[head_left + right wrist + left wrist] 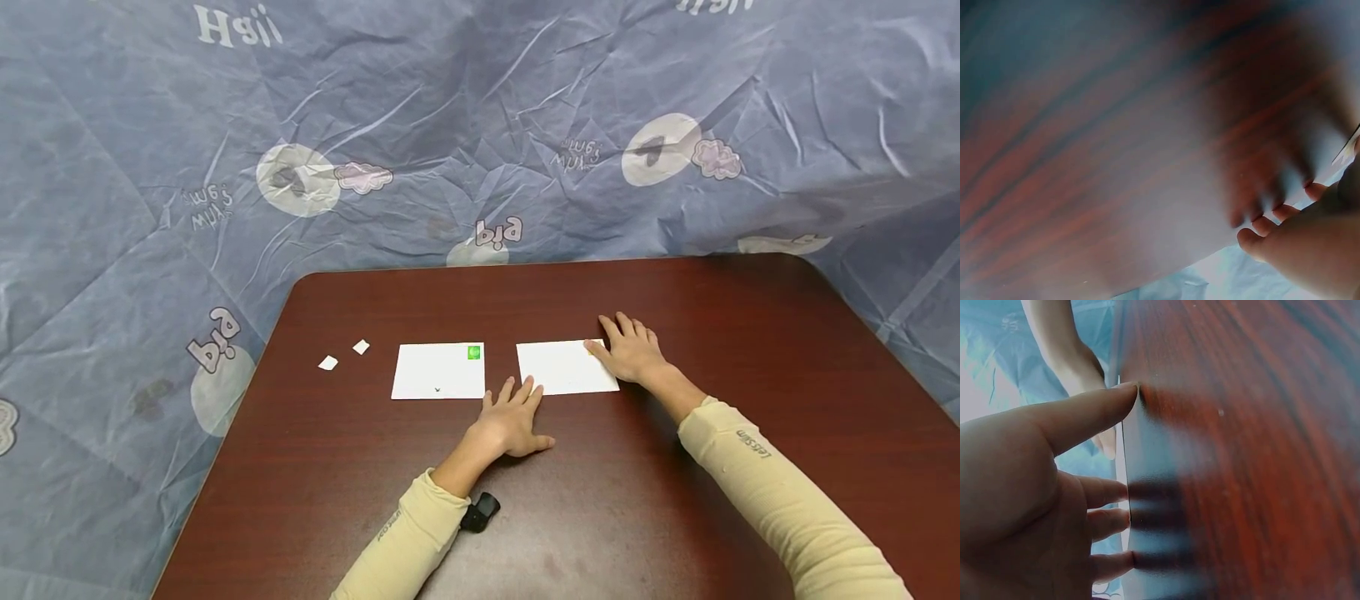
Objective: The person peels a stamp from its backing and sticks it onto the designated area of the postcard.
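Two white paper cards lie side by side on the dark wooden table. The left card [431,371] has a green square [474,352] in its upper right corner and a small dark mark near its lower edge. My left hand [510,425] lies with straight, spread fingers at the lower left corner of the right card [562,371]; in the left wrist view its fingertips [1110,525] meet the card's edge. My right hand [632,352] is spread at that card's upper right corner, its thumb over a small yellow patch that is mostly hidden.
Two small white paper pieces, one nearer [328,362] and one farther [362,347], lie left of the cards. A black device [480,512] sits at my left wrist. Behind the table [360,483], a wrinkled blue printed cloth [420,125] hangs along its far edge.
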Available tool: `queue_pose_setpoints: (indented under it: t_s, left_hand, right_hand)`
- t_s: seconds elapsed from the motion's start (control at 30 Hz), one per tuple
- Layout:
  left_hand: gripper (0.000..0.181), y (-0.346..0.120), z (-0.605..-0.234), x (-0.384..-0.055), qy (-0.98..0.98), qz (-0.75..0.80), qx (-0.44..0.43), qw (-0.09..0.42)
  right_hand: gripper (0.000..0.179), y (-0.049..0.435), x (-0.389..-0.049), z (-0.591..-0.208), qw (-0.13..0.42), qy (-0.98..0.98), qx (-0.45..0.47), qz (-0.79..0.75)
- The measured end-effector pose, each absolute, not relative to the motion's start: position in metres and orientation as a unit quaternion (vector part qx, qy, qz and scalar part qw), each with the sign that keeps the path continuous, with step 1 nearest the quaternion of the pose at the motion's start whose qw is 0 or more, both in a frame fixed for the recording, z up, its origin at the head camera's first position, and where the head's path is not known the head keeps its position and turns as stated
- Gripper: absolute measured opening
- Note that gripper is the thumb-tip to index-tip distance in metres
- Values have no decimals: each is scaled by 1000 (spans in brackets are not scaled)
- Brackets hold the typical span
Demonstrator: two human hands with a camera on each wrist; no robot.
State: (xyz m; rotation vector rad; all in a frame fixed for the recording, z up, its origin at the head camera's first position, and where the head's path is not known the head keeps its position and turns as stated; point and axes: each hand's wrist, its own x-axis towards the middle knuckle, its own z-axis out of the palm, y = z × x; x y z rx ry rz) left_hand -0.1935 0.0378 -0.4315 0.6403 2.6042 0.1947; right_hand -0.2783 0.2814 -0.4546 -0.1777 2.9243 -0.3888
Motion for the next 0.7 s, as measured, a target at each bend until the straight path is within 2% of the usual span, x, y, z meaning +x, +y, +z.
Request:
queue_pose_setpoints:
  t_s: [0.7]
  left_hand:
    - [79,38,-433,-194,943,70,234,227]
  right_hand:
    - [54,283,-280,-457,84,987,-59,-125]
